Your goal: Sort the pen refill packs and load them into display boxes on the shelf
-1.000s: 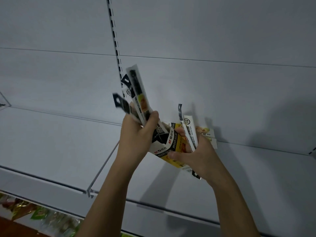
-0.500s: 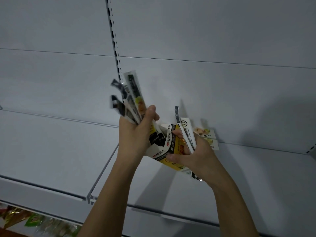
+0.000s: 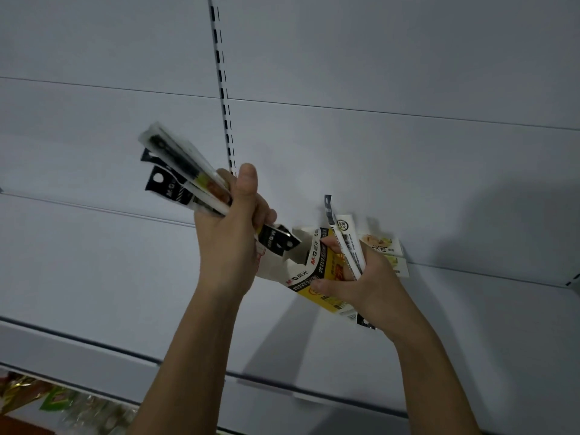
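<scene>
left hand's fanned refill packs have tilted leftward; right hand clutches the display box, seemingly holding packs.

Shelf surface is lying open to the left and right of both hands. Display box is sitting mid-shelf, blocking the centre. Left hand is fanning refill packs up and left, crowding that approach. Slotted upright is running down the far back panel. Small cartons are standing far right of the box.
</scene>
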`<state>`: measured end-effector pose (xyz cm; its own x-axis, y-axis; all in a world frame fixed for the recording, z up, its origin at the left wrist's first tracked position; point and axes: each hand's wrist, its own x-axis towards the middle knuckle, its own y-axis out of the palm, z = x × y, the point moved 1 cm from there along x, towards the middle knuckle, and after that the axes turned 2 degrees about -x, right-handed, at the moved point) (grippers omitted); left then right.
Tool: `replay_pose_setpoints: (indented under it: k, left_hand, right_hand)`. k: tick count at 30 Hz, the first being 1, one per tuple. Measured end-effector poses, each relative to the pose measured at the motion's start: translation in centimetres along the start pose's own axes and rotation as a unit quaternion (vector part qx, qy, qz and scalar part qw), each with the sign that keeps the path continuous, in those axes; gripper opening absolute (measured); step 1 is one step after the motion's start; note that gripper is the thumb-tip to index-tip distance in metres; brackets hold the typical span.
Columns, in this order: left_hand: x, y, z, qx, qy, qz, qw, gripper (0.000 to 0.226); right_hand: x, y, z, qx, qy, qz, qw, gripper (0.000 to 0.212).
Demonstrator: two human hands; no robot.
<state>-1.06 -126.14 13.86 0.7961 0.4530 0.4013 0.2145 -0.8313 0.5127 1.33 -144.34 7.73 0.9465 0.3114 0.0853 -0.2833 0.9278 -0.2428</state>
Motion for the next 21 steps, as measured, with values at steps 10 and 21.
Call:
replay_pose_setpoints:
  k: [10,21]
  left_hand:
    - [-0.3,0.9,0.6,-0.052,-0.05,-0.02,0.997,0.045]
    - [0.0,1.7,1.9,-0.018,-0.134,-0.004,0.991,0.052]
  right_hand:
    - [-0.2,-0.3,0.4,0.022,-0.006,0.006,1.0,0.057]
    - [-0.4,-0.5,0.3,0.026,-0.008,0.029,0.999,0.058]
